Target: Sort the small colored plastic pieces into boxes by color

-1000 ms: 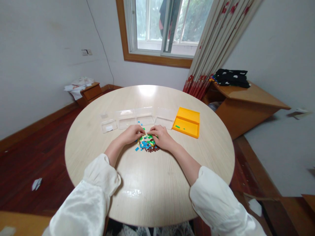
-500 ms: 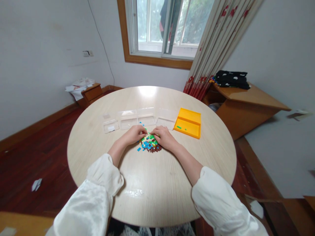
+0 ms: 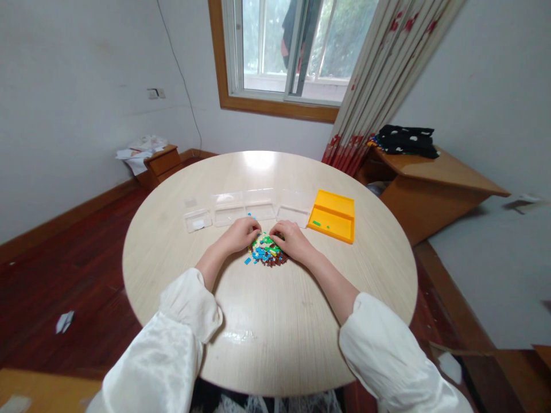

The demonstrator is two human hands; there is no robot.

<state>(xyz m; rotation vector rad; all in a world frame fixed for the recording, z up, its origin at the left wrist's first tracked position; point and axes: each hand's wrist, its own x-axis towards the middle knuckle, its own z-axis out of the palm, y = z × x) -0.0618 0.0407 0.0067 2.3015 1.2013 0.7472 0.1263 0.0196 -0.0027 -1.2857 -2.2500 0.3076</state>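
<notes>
A small pile of tiny coloured pieces [image 3: 267,253], blue, green, brown and yellow, lies near the middle of the round pale wooden table [image 3: 267,321]. My left hand [image 3: 241,234] rests on the pile's left edge with its fingers curled. My right hand [image 3: 294,240] lies on the pile's right edge, fingers curled too. Whatever the fingertips pinch is too small to make out. Both arms wear white sleeves.
Behind the pile stand several clear plastic boxes [image 3: 228,210] in a row and an open orange box [image 3: 333,215] holding a green piece. A wooden desk [image 3: 434,172] with dark folded cloth [image 3: 407,139] stands at the right, by a curtain [image 3: 379,74]. Beyond the table are a window and a small cabinet [image 3: 160,162].
The hands stay on the pile, their fingers shifting only slightly. The view has drifted a little, so the table sits slightly further right in the picture.
</notes>
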